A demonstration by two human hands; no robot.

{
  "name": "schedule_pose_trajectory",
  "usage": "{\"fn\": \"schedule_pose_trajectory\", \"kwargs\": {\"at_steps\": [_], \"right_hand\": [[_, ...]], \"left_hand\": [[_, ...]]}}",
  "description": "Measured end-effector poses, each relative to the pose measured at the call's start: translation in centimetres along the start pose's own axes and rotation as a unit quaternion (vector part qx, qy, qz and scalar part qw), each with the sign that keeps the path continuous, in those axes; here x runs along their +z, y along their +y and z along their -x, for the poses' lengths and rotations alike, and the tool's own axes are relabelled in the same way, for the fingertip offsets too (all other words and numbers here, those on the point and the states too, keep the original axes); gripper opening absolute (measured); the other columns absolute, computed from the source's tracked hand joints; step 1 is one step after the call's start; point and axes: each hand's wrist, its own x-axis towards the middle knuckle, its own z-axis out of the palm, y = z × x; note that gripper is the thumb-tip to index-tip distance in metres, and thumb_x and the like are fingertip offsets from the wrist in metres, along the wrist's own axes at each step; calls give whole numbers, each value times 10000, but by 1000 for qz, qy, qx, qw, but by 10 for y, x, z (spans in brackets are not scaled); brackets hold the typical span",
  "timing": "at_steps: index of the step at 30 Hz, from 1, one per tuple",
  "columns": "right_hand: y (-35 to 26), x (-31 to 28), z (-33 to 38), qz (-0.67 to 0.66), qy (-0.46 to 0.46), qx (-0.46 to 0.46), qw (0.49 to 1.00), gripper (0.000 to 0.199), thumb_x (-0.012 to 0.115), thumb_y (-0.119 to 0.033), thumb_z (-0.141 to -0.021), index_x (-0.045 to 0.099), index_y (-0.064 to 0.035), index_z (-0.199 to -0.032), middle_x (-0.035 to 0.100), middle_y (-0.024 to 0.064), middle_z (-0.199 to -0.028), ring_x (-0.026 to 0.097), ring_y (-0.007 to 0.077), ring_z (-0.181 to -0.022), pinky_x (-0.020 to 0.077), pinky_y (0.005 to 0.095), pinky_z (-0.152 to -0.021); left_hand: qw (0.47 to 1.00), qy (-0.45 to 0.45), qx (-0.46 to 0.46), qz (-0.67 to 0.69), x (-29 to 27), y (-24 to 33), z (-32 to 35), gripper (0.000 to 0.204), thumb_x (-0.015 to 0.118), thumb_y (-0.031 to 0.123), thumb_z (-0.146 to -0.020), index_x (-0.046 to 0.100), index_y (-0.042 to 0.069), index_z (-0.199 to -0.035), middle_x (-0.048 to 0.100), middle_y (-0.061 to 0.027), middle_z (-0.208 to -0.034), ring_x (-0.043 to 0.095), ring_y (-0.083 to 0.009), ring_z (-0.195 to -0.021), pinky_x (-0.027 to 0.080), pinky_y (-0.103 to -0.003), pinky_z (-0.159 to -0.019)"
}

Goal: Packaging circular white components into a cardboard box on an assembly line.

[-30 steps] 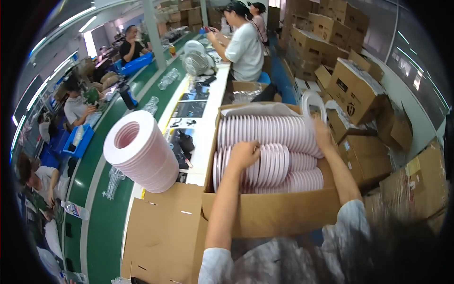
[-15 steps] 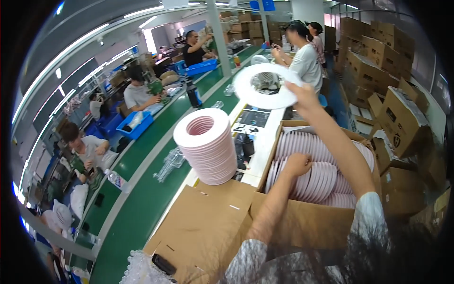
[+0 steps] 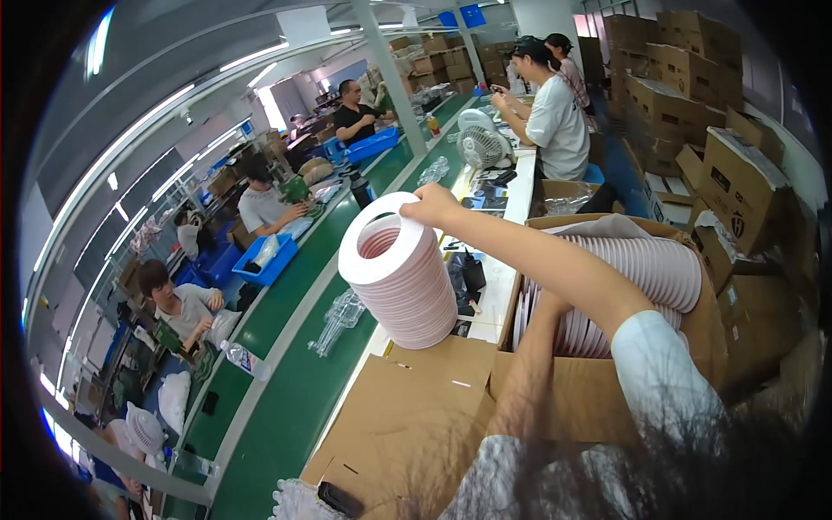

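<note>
Pinching a white ring (image 3: 356, 232) by its rim w/ R hand (image 3: 431, 206), right atop the tall pink-white stack of rings (image 3: 412, 299)
Clamping thumb & fingers on the edge only, prob to leave the centre hole clear; can't tell if fully seated. Standing upright at the cardboard flap (image 3: 407, 390), btwn green belt (image 3: 303, 390) & open carton (image 3: 598, 394), prob for an easy reach. Dipping L hand (image 3: 550, 305) into the carton by the rings packed on edge (image 3: 663, 269), fingertips hidden behind R forearm (image 3: 537, 256), so can't tell that grip. Label-wise: spotting dark print plus an emblem on the stacked cartons (image 3: 737, 182) at right, a coloured label on the clear bottle (image 3: 245, 358), none seen on the rings
</note>
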Motion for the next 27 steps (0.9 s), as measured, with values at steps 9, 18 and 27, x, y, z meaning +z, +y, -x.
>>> {"fn": "schedule_pose_trajectory", "kwargs": {"at_steps": [9, 18, 27], "right_hand": [[17, -50, 17, 120, 11, -125, 985, 439, 575, -443, -800, 730, -64, -958, 705, 162, -962, 673, 290, -913, 494, 395, -863], [237, -294, 243, 373, 112, -11, 921, 474, 710, -158, -678, 649, -68, -1140, 598, 198, -1181, 556, 334, -1126, 443, 404, -954], [256, -289, 307, 522, -204, -213, 800, 155, 659, -94, -697, 672, -81, -851, 620, 80, -1065, 562, 263, -1050, 465, 372, -859]], "left_hand": [[981, -84, -25, -172, 3, -30, -15, 389, 655, 241, -816, 634, 58, -1158, 635, -192, -1181, 567, -330, -1159, 428, -422, -990], [952, -164, -27, -255, 26, -4, -26, 209, 605, 227, -772, 704, 88, -893, 678, -176, -778, 657, -366, -779, 520, -471, -738], [962, -127, -8, -243, 8, -8, -22, 156, 614, 176, -771, 691, 76, -862, 649, -172, -699, 647, -359, -701, 512, -443, -675]]}}
